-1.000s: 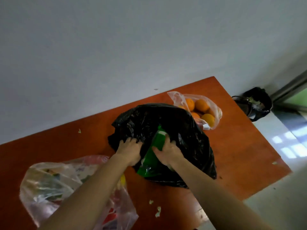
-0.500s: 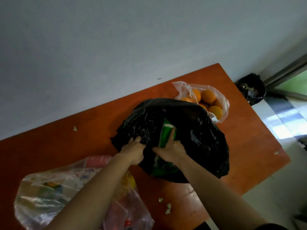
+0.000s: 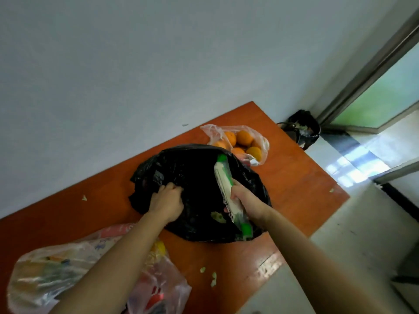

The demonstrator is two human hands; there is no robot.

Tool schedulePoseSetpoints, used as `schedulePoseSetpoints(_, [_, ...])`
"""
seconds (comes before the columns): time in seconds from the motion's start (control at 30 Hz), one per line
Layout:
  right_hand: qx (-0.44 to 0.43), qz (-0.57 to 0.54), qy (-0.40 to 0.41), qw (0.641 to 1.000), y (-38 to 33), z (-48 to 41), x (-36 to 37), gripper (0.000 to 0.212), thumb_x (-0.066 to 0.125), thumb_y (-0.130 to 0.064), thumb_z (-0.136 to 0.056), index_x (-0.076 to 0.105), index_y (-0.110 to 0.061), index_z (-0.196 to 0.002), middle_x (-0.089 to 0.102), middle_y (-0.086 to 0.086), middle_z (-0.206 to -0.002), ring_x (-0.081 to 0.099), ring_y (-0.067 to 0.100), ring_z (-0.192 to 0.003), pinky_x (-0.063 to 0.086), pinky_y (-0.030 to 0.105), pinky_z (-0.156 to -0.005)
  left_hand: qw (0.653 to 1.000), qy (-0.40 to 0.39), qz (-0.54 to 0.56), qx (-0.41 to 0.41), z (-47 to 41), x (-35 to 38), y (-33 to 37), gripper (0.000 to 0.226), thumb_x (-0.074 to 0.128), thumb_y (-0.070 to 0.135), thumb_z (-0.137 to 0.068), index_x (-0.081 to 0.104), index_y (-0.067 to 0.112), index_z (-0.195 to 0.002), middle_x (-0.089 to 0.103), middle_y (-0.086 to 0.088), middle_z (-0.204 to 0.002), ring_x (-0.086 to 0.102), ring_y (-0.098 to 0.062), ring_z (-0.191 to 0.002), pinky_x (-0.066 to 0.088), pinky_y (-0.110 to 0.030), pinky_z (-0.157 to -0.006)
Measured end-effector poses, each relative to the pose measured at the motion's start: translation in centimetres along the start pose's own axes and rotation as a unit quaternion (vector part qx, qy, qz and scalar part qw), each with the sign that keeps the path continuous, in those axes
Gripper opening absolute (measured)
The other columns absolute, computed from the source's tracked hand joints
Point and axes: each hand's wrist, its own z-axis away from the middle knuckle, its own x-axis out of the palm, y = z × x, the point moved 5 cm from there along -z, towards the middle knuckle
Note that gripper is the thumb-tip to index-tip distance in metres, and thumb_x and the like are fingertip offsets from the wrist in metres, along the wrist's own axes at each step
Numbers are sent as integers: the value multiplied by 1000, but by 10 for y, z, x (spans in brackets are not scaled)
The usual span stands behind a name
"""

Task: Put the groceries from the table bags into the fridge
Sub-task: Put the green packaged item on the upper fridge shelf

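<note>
A: Which step is going on?
B: Unpacking. The left hand (image 3: 166, 200) is gripping the black bag (image 3: 192, 173) by its rim, fingers curled; the packet (image 3: 223, 186) is sticking out, the right hand (image 3: 243, 198) clasping it.
A: Next?
B: Likely lifting it clear; the fridge is out of sight. Bag folds may be snagging; oranges (image 3: 244, 138) are sitting just beyond.

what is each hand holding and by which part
The right hand grips the green and white packet around its middle. The left hand holds the black bag by bunched plastic at its open edge.
</note>
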Motion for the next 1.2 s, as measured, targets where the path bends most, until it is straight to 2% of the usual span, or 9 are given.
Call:
schedulePoseSetpoints(0.07, [-37,2,9,999,-2,27,-12,73,55,-34,-79,31,-52,-146,61,7,-120,59,21,-79,45,47,-79,998,58,8,3,10,-19,23,45,38,23,-100,46,21,-144,43,-4,-143,40,-29,-129,41,-46,-102])
schedulePoseSetpoints(0.17, [-102,31,63,992,-8,84,-42,77,52,-35,-76,34,-44,-149,58,6,-128,62,24,-89,49,41,-75,992,126,3,32,30,-47,77,41,38,24,-101,49,22,-141,44,-2,-143,41,-27,-128,42,-46,-101])
schedulePoseSetpoints(0.33, [-205,-8,173,963,12,207,-123,66,57,-37,-69,45,-57,-131,58,6,-124,63,31,-102,55,42,-82,966,224,-11,125,77,-77,218,37,38,25,-101,55,19,-134,48,-4,-139,46,-28,-125,44,-47,-98])
schedulePoseSetpoints(0.47, [-250,-29,271,929,67,347,-201,71,54,-37,-72,38,-40,-142,56,7,-120,63,23,-99,53,26,-71,926,278,41,251,140,-60,372,35,45,19,-98,60,11,-129,56,-11,-131,51,-32,-120,43,-46,-101])
schedulePoseSetpoints(0.63, [-264,-117,381,878,183,520,-308,70,51,-32,-73,37,-41,-141,55,16,-122,67,25,-91,55,36,-73,874,253,63,410,244,12,586,37,44,22,-97,62,9,-127,57,-12,-129,53,-33,-117,44,-45,-100])
schedulePoseSetpoints(0.73, [-270,-182,462,825,256,622,-359,76,50,-28,-72,36,-33,-147,56,19,-120,66,26,-87,51,37,-65,829,222,54,511,313,68,703,37,47,22,-95,63,9,-127,58,-11,-129,54,-34,-117,46,-45,-98])
schedulePoseSetpoints(0.83, [-275,-216,543,763,318,709,-402,82,51,-27,-69,35,-29,-149,54,23,-129,66,24,-85,52,38,-71,778,202,31,594,383,113,803,34,52,19,-97,62,11,-128,58,-11,-132,54,-33,-118,46,-44,-98])
schedulePoseSetpoints(1.0, [-279,-248,635,676,388,811,-463,82,54,-29,-71,35,-28,-151,61,20,-120,66,23,-85,51,34,-66,712,196,-23,674,457,176,935,41,44,34,-102,47,23,-141,39,-5,-153,39,-26,-138,35,-42,-112])
schedulePoseSetpoints(1.2, [-270,-234,713,603,420,896,-572,70,66,-17,-90,34,-33,-150,62,12,-120,65,25,-92,52,28,-62,628,202,-12,751,489,209,1094,45,43,32,-98,50,16,-139,42,-13,-149,42,-31,-135,40,-47,-106])
